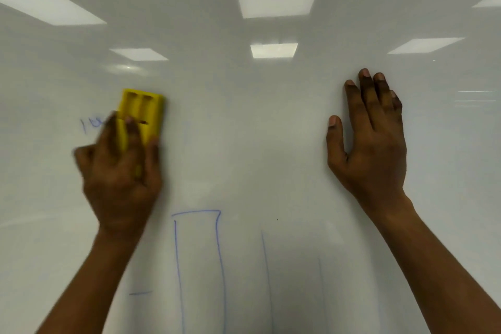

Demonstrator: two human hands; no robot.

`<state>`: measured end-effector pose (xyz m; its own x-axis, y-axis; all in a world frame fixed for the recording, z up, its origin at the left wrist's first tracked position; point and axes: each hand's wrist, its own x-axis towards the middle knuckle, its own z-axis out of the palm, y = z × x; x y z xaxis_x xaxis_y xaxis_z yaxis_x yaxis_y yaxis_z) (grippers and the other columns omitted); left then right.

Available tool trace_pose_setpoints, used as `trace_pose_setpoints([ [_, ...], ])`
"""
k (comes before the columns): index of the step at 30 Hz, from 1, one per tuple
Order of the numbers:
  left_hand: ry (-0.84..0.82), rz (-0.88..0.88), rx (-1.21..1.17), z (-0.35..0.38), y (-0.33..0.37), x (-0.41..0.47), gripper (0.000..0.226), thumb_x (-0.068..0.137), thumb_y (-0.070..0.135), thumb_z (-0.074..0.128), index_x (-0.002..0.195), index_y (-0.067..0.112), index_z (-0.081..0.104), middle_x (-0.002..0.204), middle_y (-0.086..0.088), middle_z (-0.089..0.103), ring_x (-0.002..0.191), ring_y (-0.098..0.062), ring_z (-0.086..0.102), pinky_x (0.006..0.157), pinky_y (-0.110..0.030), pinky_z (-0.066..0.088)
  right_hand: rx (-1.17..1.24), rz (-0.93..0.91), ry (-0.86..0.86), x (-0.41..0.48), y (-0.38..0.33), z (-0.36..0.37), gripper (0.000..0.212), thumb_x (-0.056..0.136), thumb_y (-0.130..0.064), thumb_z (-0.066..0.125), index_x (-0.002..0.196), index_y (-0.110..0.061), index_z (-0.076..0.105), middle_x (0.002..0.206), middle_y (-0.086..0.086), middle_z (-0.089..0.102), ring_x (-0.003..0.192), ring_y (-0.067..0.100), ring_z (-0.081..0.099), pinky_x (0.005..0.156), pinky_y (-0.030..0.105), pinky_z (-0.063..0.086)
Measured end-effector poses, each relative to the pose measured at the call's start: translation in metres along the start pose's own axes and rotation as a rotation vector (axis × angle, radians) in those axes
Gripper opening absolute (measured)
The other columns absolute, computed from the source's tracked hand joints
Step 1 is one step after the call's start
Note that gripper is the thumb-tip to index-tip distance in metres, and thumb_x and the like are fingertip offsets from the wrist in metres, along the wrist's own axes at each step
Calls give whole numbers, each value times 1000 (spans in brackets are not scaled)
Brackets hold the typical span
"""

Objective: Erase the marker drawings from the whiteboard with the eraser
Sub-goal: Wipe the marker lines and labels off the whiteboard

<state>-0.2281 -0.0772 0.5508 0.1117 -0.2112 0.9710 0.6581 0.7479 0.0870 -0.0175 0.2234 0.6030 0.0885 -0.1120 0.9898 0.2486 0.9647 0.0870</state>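
The whiteboard [271, 130] fills the view; ceiling lights are reflected in its upper part. Blue marker work remains: a tall box outline [199, 266] at lower centre, two fainter vertical lines [267, 279] to its right, a short dash [140, 293] at lower left, and a scrap of writing [90, 125] at mid left. The right hand [371, 141] is laid flat and open on bare board, well apart from any mark. The left hand [122, 171], blurred, is closed around the lower end of the yellow eraser [143, 114], which is pressed to the board with its long axis running up and slightly right. The writing lies just beside the eraser, to its left. A leftward stroke by the left hand is judged to be next; the box lies below and right.
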Motion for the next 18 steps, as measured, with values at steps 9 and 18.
trace_pose_setpoints([
  [9, -6, -90, -12, -3, 45, -7, 41, 110, 34, 61, 145, 14, 66, 149, -21, 60, 100, -48, 59, 72, -48, 48, 2, 9, -4, 0, -1, 1, 55, 109, -28, 49, 156, -1, 43, 166, 18, 37, 157, 33, 29, 131, 48, 23],
  [18, -48, -383, 41, 12, -61, 24, 59, 112, 62, 35, 157, 26, 49, 154, -16, 56, 112, -50, 59, 86, -48, 48, 2, 6, 1, 0, -1, 1, 54, 109, -27, 49, 155, -1, 45, 165, 19, 38, 157, 34, 30, 130, 50, 25],
])
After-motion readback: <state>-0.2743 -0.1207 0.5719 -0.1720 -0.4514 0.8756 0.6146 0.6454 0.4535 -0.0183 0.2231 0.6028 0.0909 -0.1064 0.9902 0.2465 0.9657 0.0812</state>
